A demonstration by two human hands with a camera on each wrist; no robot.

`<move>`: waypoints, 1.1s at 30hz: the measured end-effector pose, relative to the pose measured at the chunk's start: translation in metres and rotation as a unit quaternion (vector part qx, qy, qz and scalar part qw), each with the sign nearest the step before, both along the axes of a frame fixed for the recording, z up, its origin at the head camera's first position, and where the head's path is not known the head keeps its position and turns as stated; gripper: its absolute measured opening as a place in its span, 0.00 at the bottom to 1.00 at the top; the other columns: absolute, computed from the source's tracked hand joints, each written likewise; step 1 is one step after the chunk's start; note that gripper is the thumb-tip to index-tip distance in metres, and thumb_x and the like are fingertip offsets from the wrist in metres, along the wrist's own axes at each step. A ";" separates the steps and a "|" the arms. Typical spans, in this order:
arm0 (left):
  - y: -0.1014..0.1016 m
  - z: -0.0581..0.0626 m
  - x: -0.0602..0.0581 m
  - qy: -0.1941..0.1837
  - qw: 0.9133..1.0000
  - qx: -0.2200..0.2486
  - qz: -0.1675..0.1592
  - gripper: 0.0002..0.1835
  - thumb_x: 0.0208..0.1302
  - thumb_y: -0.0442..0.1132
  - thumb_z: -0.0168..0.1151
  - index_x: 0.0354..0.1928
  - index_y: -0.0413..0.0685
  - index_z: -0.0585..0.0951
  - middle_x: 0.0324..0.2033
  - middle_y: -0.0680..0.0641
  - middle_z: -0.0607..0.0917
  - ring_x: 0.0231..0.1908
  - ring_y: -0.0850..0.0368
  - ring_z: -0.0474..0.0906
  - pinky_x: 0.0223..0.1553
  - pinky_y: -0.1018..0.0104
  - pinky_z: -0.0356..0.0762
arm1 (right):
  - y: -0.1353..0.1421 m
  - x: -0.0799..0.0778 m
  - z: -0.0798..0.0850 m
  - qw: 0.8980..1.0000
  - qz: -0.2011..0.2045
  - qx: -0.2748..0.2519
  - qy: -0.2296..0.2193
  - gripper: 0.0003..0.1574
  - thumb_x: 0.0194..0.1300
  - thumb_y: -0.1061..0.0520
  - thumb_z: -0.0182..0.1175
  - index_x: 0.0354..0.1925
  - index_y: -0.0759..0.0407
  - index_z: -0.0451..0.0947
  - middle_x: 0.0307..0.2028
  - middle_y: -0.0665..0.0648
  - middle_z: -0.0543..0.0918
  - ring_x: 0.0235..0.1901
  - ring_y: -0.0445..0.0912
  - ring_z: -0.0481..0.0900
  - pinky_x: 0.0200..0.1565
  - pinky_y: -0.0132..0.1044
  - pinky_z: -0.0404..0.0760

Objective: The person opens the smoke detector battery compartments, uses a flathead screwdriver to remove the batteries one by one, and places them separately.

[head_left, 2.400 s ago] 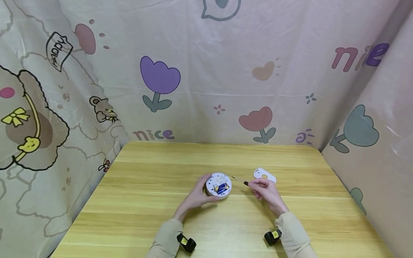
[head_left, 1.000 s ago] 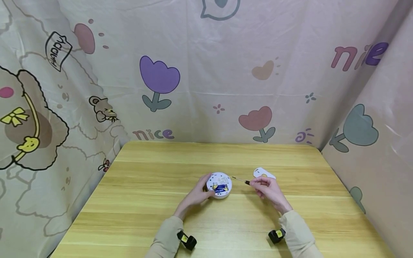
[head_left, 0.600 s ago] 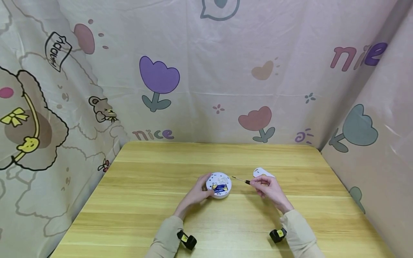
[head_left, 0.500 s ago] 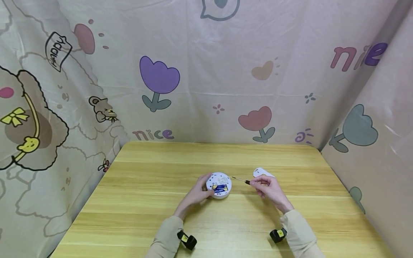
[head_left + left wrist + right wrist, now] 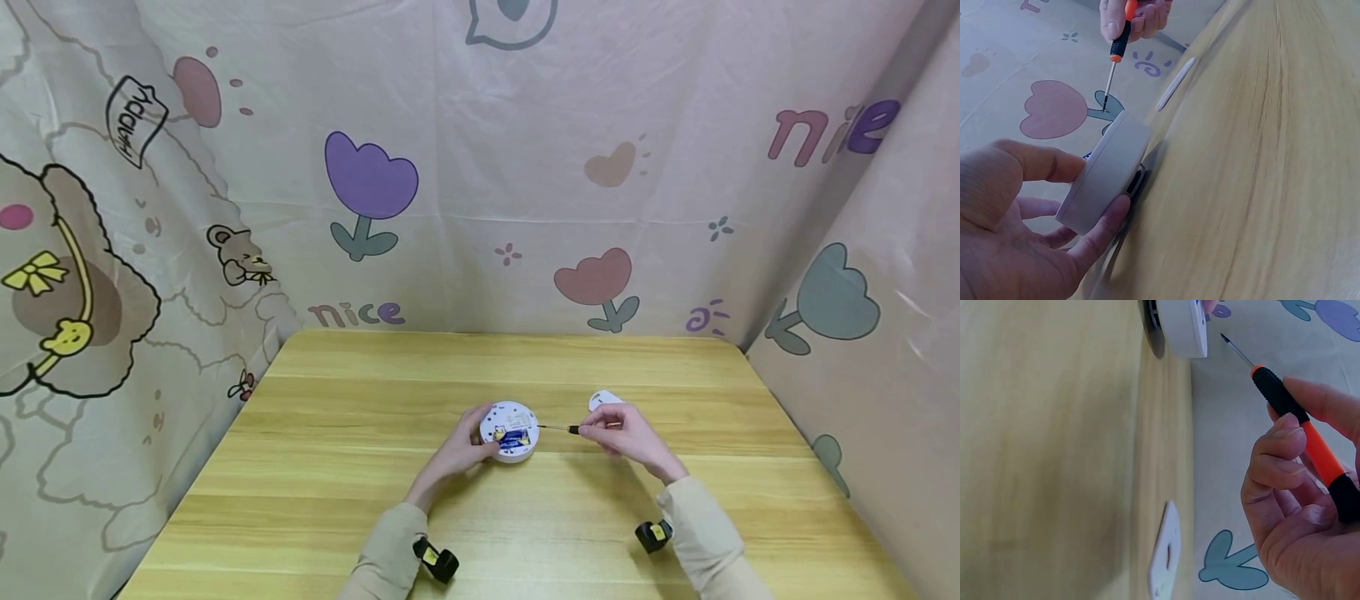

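Note:
My left hand [image 5: 457, 446] grips a round white smoke detector [image 5: 516, 414] by its left side, over the table. Its back faces up, showing blue-and-yellow batteries [image 5: 516, 438]. Fingers and thumb hold the rim of the smoke detector [image 5: 1110, 169] in the left wrist view. A small screwdriver [image 5: 1321, 450] with an orange-and-black handle is pinched in my right hand [image 5: 626, 432]. Its thin shaft points left, the tip close to the detector's right edge; the wrist views show a small gap. A white mounting plate [image 5: 602, 399] lies on the table behind the right hand, which partly hides it.
The wooden table [image 5: 360, 400] runs back to a patterned cloth [image 5: 487, 167] that hangs behind and on both sides. A black wrist camera [image 5: 437, 561] sits on the left sleeve and another wrist camera [image 5: 653, 536] on the right one.
My right hand's screwdriver has swung from a slant to nearly level in the head view, its tip now lower beside the detector's edge. The left hand's thumb has shifted slightly up the rim.

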State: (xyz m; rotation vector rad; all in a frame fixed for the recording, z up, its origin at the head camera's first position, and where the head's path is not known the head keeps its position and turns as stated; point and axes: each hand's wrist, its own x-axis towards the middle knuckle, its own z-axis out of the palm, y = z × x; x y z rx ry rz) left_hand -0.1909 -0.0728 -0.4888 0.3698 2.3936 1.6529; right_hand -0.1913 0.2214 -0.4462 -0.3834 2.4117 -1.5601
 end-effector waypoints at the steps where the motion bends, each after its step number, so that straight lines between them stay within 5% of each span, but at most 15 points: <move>1: 0.000 0.000 0.000 0.003 1.000 0.000 -0.001 0.41 0.48 0.34 0.62 0.66 0.44 0.56 0.65 0.38 0.55 0.64 0.37 0.52 0.64 0.38 0.47 | 0.000 0.000 0.001 1.000 0.003 0.003 -0.001 0.16 0.53 0.50 0.62 0.35 0.61 0.77 0.19 0.54 0.75 0.13 0.38 0.65 0.13 0.32 0.69; 9: 0.002 0.000 -0.001 -0.006 1.000 0.002 0.011 0.41 0.48 0.34 0.62 0.66 0.46 0.56 0.66 0.39 0.55 0.65 0.38 0.51 0.65 0.38 0.45 | -0.003 -0.006 0.008 0.999 0.020 0.035 0.024 0.13 0.52 0.49 0.63 0.32 0.57 0.78 0.23 0.63 0.75 0.12 0.37 0.65 0.12 0.30 0.69; 18: 0.002 0.000 0.001 0.003 1.000 0.009 0.010 0.41 0.48 0.33 0.62 0.66 0.44 0.57 0.65 0.38 0.56 0.64 0.37 0.53 0.65 0.40 0.47 | -0.012 -0.009 0.020 0.988 0.061 0.099 0.103 0.06 0.51 0.52 0.65 0.26 0.52 0.79 0.25 0.55 0.76 0.20 0.37 0.70 0.19 0.28 0.72; 24: 0.003 0.017 0.009 0.004 1.000 0.017 0.007 0.40 0.49 0.30 0.61 0.65 0.39 0.56 0.64 0.34 0.56 0.63 0.34 0.52 0.64 0.38 0.47 | -0.018 -0.009 0.026 0.985 0.083 0.113 0.103 0.06 0.52 0.54 0.64 0.27 0.55 0.79 0.20 0.56 0.78 0.15 0.35 0.68 0.15 0.28 0.71; 29: 0.002 0.000 0.000 0.000 1.000 0.004 0.009 0.40 0.49 0.34 0.62 0.66 0.45 0.56 0.65 0.38 0.56 0.64 0.38 0.52 0.65 0.40 0.48 | -0.019 -0.011 0.027 0.981 0.086 0.134 0.106 0.05 0.52 0.52 0.64 0.25 0.51 0.78 0.18 0.51 0.76 0.16 0.35 0.69 0.16 0.29 0.72; 33: 0.001 -0.002 -0.001 -0.005 1.000 0.002 0.008 0.40 0.49 0.35 0.61 0.66 0.46 0.56 0.66 0.39 0.55 0.64 0.39 0.52 0.65 0.41 0.48 | -0.021 -0.013 0.027 0.976 0.088 0.155 0.125 0.04 0.51 0.52 0.64 0.25 0.49 0.78 0.18 0.48 0.75 0.18 0.35 0.69 0.20 0.28 0.72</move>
